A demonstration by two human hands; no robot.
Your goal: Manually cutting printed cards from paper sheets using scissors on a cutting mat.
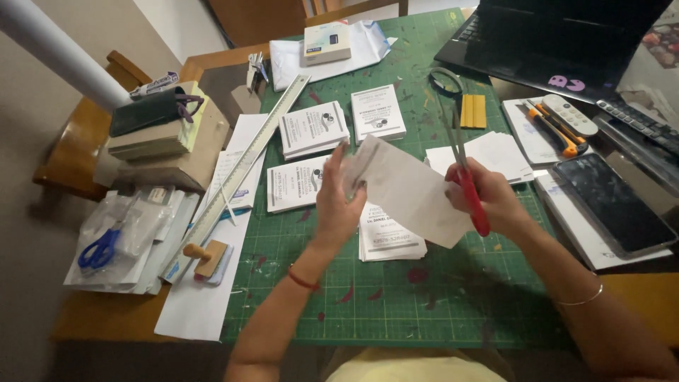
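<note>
Paper sheet held over the cutting mat, scissors at its right edge.

The left hand (338,201) pinches the sheet (410,189) at its upper left corner, fingers closed on it; the right hand (488,194) is closed round the red-handled scissors (463,166), blades pointing away and nearly shut, lying across the sheet's right side. The sheet hangs tilted above the green mat (396,290), clear of the card stacks (311,129) beneath. Risks noted: the sheet is held at one corner only and could sag or twist, sending a cut off line; the left fingers sit close to the blades' path; a steel ruler (240,166) and a craft knife (552,127) lie loose on the worktop near the elbows.
</note>
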